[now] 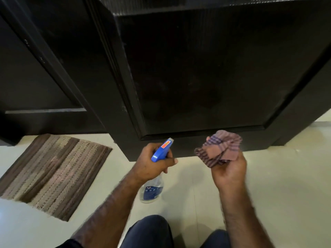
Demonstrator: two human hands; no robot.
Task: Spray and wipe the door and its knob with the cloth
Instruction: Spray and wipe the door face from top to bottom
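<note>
The dark brown door (206, 72) fills the upper view, its recessed lower panel facing me; no knob is in view. My left hand (152, 163) grips a clear spray bottle (153, 189) by its blue trigger head, the nozzle aimed at the door's bottom rail. My right hand (229, 170) holds a crumpled brown striped cloth (219, 149) just in front of the door's lower edge, not touching it.
A striped brown doormat (53, 174) lies on the pale tiled floor (286, 176) at the left. A second dark panelled door or frame (35, 77) stands at the left. My knees in dark trousers (148, 231) show at the bottom edge.
</note>
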